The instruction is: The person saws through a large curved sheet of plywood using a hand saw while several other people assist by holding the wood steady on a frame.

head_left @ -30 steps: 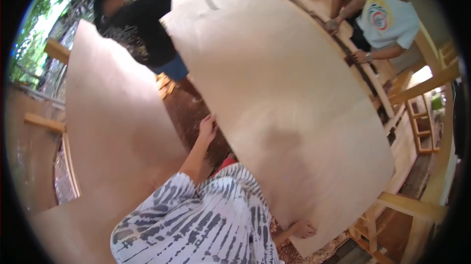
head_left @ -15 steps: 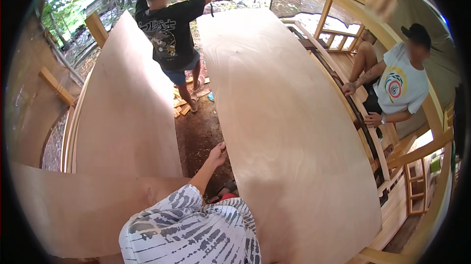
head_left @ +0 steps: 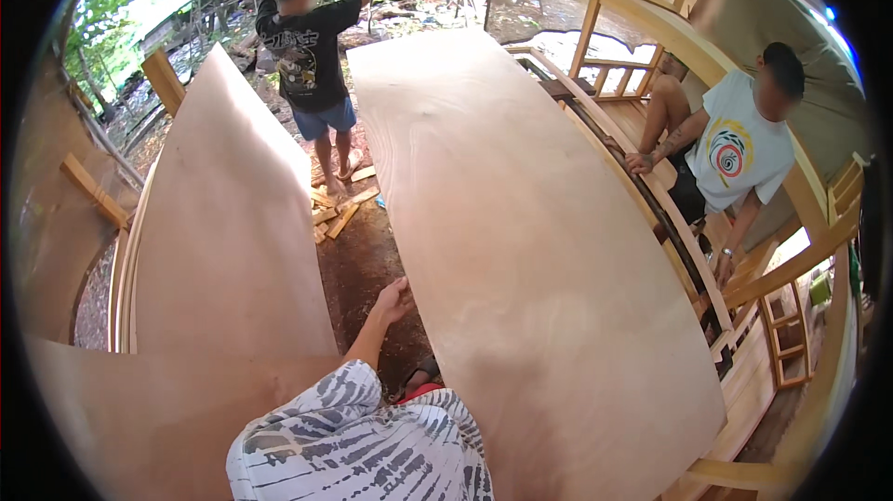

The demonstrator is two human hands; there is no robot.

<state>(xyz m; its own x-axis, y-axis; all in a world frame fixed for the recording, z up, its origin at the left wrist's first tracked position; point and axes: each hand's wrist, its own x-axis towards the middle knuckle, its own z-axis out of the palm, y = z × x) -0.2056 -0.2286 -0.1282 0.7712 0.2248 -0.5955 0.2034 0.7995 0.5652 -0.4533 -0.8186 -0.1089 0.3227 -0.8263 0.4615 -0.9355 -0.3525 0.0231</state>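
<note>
A large pale plywood sheet [head_left: 521, 240] lies flat before me, stretching from near my body to the far end. My left hand [head_left: 394, 300] is closed at its left edge, with the fingertips against the sheet; the hand's underside is hidden. The forearm comes out of a white sleeve with dark streaks [head_left: 344, 389]. My right hand does not show. Left of the gap stands another tall plywood sheet [head_left: 223, 240], and a further plywood panel [head_left: 167, 408] crosses the lower left.
A person in a black shirt [head_left: 316, 64] stands beyond the gap, arms raised. At the right another person in a white shirt [head_left: 739, 143] is beside a wooden frame [head_left: 665, 213]. Wood offcuts [head_left: 330, 213] lie on the dirt floor [head_left: 358, 264]. Wooden furniture frames [head_left: 791, 343] line the right.
My view has shifted slightly; my left hand stays at the sheet's edge. The person in black has stepped farther away. The person in white has lowered the nearer hand from the frame's rail.
</note>
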